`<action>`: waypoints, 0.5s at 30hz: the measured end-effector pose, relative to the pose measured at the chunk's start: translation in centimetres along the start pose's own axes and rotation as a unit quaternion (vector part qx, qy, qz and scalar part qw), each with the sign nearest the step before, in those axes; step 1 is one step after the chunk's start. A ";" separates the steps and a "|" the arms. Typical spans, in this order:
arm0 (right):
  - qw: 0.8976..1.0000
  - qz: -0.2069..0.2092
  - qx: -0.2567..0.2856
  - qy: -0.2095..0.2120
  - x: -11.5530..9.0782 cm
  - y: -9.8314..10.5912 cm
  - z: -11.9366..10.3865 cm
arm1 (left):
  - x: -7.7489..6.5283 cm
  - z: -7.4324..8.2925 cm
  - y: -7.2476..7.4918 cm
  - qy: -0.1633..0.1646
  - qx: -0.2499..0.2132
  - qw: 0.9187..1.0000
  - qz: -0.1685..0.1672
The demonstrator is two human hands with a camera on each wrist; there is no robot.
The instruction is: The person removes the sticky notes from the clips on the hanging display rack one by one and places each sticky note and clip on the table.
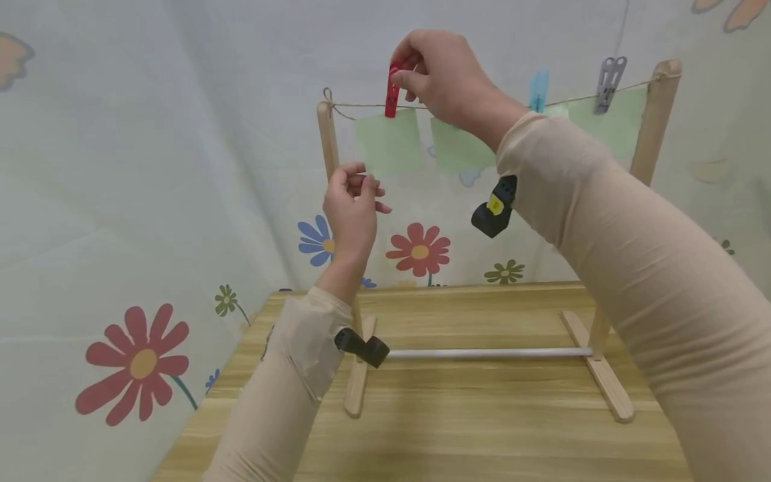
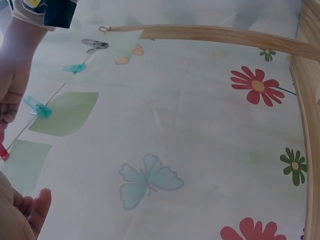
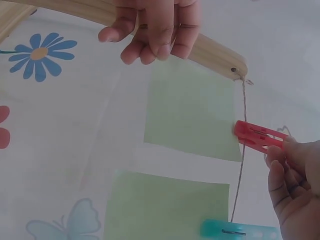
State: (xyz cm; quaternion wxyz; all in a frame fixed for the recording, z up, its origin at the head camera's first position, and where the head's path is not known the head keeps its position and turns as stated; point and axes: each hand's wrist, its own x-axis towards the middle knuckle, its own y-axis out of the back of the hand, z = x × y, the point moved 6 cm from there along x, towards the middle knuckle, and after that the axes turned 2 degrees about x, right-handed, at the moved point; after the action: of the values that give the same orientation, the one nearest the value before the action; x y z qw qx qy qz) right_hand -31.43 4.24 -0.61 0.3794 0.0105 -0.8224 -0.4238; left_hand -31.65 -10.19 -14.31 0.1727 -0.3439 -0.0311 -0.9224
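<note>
My right hand pinches the handle end of a red clothespin. The clothespin's jaws sit over the string at the top edge of a pale green paper sheet, which hangs below. By the lower left corner of that sheet is my left hand, its fingers loosely bent and nothing gripped in them. In the right wrist view its fingertips overlap the sheet's lower end. Farther along the string hangs a second green sheet under a teal clothespin.
A wooden post at left and another post at right carry the string. A light-blue clothespin and a grey clothespin are clipped on the right part. The stand's white rod runs low above the wooden table.
</note>
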 end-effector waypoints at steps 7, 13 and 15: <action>0.999 0.045 0.004 -0.011 -0.2 1.0 0.6 | -0.3 -0.1 -0.1 -0.005 -0.001 1.000 -0.003; 0.998 0.053 0.013 -0.012 -0.5 1.5 0.8 | -0.4 -0.2 0.4 -0.012 -0.006 1.000 0.004; 0.998 0.055 0.015 -0.014 -0.7 1.8 0.9 | -0.4 -0.1 0.6 -0.018 -0.006 1.000 0.005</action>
State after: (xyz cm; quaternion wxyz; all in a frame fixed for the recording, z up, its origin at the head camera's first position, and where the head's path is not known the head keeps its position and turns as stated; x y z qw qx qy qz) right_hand -30.97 6.22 -0.08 0.3908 -0.0353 -0.8330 -0.3901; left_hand -31.19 -10.65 -14.68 0.1749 -0.3613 -0.0270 -0.9155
